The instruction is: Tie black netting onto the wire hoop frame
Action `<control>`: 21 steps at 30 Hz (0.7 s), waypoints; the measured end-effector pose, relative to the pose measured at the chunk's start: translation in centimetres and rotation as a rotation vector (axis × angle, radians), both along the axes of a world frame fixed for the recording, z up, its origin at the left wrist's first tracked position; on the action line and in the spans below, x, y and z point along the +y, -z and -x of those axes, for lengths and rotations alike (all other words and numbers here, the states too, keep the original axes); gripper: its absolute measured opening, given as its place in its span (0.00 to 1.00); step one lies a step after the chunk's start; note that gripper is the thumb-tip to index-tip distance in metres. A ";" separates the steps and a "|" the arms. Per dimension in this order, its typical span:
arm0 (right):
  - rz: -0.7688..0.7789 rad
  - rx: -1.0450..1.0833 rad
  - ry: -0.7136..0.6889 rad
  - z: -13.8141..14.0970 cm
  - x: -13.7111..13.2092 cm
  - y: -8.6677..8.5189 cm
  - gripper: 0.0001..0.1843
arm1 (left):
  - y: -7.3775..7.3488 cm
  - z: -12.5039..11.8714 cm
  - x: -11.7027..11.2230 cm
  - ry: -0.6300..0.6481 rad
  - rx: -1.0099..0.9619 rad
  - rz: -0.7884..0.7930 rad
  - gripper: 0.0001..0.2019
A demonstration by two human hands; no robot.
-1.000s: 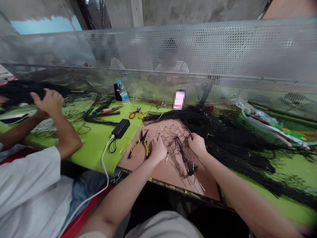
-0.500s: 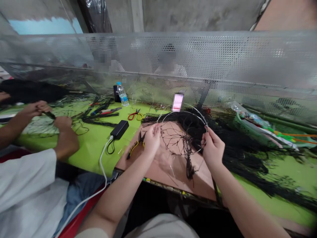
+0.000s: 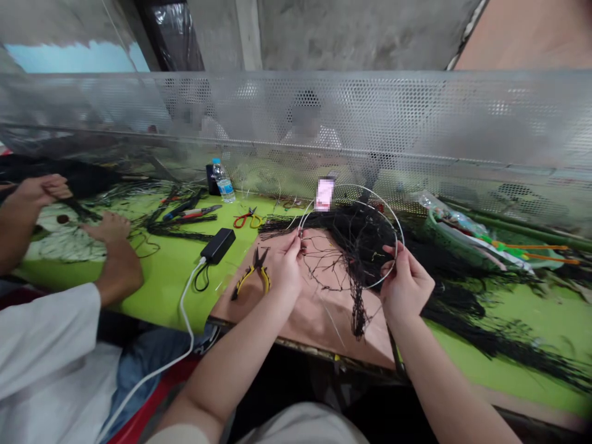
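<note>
A thin pale wire hoop [image 3: 401, 225] spans the gap between my two hands above the board. My left hand [image 3: 287, 266] pinches its left side, fingers closed. On its right side, my right hand [image 3: 404, 280] grips the wire between thumb and fingers. Dark knotted netting [image 3: 326, 259] hangs within the hoop, and a bunched black tail [image 3: 358, 308] droops from it onto the pinkish board [image 3: 305, 314]. Pliers with yellow-and-black handles [image 3: 252, 277] lie open on the board, left of my left hand.
A phone [image 3: 324, 193] stands behind the hoop. Black strands [image 3: 462, 308] spread rightward near a green basket [image 3: 444, 237]. Red-and-yellow scissors [image 3: 248, 219], a black adapter [image 3: 219, 245] and a water bottle [image 3: 224, 182] stand left. A co-worker's hands [image 3: 108, 228] handle dark strands. A perforated metal screen [image 3: 393, 117] runs behind.
The hoop has turned, so its round outline shows more openly. My right hand has moved slightly right and down, and both hands still hold the wire. The co-worker's hands have shifted.
</note>
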State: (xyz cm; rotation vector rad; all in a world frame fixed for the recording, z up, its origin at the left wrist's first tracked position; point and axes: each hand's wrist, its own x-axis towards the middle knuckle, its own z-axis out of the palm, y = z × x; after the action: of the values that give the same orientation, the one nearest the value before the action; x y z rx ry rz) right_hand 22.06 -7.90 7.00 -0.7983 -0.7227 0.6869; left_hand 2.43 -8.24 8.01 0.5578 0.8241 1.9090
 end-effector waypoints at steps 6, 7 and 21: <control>-0.114 -0.058 -0.151 -1.3 -0.7 0.8 0.22 | -0.4 1.1 0.4 0.022 -0.017 -0.082 0.13; -0.130 -0.072 -0.157 -1.4 -0.9 0.9 0.22 | -0.5 1.2 0.5 0.030 -0.033 -0.087 0.13; -0.094 -0.275 -0.157 -3.0 -1.5 0.9 0.21 | 0.7 1.6 0.8 0.089 0.075 -0.068 0.17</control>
State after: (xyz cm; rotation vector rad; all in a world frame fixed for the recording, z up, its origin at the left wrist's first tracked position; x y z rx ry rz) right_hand 25.06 -9.44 6.07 -0.7630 -1.0682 0.6849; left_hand 0.87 -7.40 7.26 0.7001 0.7712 1.8500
